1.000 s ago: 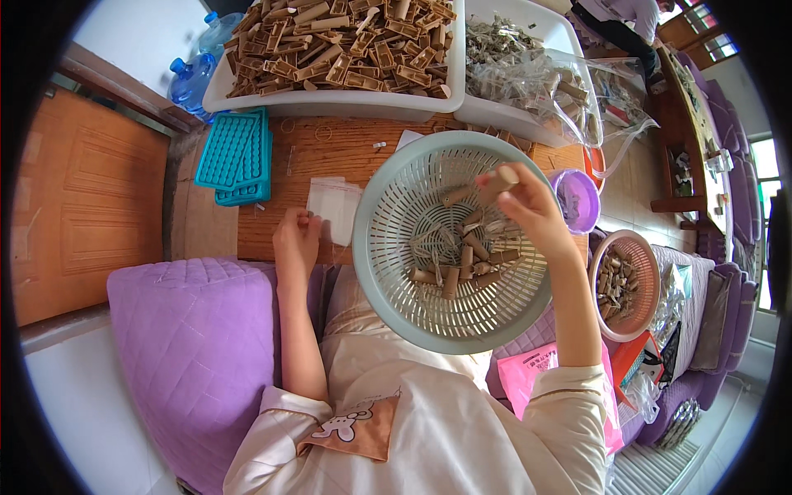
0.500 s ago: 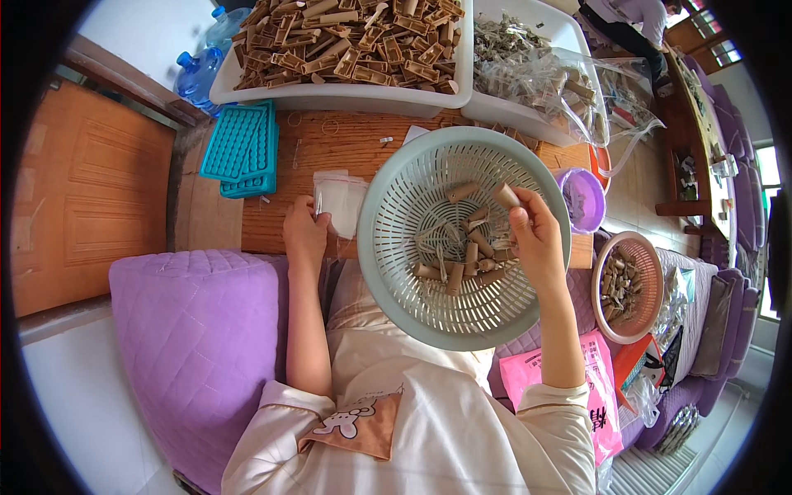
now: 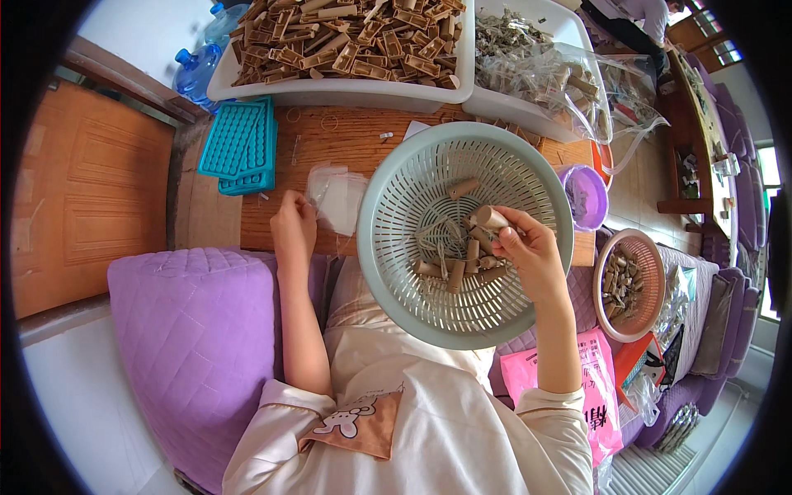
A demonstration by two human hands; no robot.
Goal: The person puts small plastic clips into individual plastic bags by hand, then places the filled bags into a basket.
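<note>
A grey-green slotted basket (image 3: pixel 466 339) held loose brown tubes (image 3: pixel 455 276); above them the right hand (image 3: pixel 532 247) gripped a brown cylinder (image 3: pixel 492 218) between thumb and fingers. The left hand (image 3: pixel 294 227) was at the edge of some clear plastic bags (image 3: pixel 340 202); whether it pinched one, I couldn't tell. Beyond, a white tub (image 3: pixel 346 95) was heaped with brown pieces (image 3: pixel 355 41). Teal trays (image 3: pixel 235 144) sat on the wooden table (image 3: pixel 355 136), blue water bottles (image 3: pixel 195 73) stood behind, and purple quilted padding (image 3: pixel 194 322) lay nearer.
</note>
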